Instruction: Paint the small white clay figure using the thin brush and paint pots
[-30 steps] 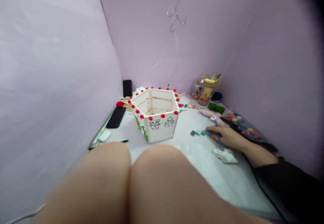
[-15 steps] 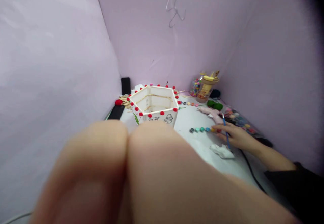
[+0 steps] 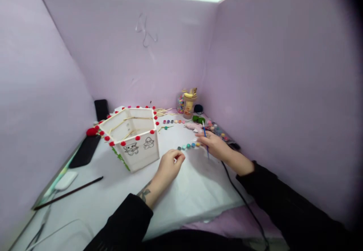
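Note:
My left hand point(image 3: 170, 166) is closed above the white table, thumb and fingertips pressed together. What it holds, if anything, is hidden. My right hand point(image 3: 215, 145) grips a slim paintbrush point(image 3: 204, 130) with a blue handle, tilted near upright. Its fingertips are beside the yellow end of a row of small paint pots point(image 3: 188, 146). Left of my hands stands a white, open-topped, many-sided box point(image 3: 144, 153). Red pompoms line its rim, cartoon outlines are drawn on the front panel, and green marks run along one side.
A pink glue gun point(image 3: 193, 127) lies behind the right hand, near green pompoms point(image 3: 198, 119). Further back are a second paint row point(image 3: 173, 121), thin sticks and a yellow-lidded cup point(image 3: 189, 105). A black cable point(image 3: 236, 190) crosses the right side; a dark stick point(image 3: 70, 192) lies left.
The large blurred fingers near the camera are gone, and my left hand now shows above the table. The view has turned right. The crumpled white tissue below my right hand no longer shows.

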Demonstrator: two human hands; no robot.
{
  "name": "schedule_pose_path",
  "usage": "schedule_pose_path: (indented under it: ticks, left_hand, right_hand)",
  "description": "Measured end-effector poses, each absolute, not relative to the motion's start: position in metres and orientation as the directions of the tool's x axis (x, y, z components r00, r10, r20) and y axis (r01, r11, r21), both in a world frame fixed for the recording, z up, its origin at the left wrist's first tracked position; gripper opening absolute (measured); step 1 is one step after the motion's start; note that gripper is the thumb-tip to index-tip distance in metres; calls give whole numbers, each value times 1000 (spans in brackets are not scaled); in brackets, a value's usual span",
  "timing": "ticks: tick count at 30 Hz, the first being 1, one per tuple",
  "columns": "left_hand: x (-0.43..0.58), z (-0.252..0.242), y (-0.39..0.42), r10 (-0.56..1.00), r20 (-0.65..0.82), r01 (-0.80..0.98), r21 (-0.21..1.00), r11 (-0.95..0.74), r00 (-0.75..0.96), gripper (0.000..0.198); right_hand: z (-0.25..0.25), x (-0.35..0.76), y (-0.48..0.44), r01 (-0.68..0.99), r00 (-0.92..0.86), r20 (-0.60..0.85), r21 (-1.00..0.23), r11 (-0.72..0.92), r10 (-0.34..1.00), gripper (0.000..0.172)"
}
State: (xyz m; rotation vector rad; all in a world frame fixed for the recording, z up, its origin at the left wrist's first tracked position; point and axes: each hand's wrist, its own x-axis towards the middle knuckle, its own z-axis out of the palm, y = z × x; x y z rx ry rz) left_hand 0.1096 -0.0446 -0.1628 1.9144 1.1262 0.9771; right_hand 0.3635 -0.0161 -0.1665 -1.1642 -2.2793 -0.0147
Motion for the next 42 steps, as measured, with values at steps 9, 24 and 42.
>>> schedule_pose_path:
  ticks: [9, 24, 42]
  left_hand:
    - [126, -184, -15, 941, 225, 393, 865, -312, 251, 28]
    - [161, -191, -19, 962, -220, -405, 874, 268, 161, 14]
    - [157, -195, -16, 922, -369, -588, 723, 363, 116, 13]
  right_hand:
    - [-199, 353, 17, 764, -377, 295, -437, 475, 878, 24]
    - [-182, 314, -2, 470, -248, 428, -731, 494, 869, 12]
    - [-191, 347, 53, 724, -96, 343, -620, 302, 934, 15]
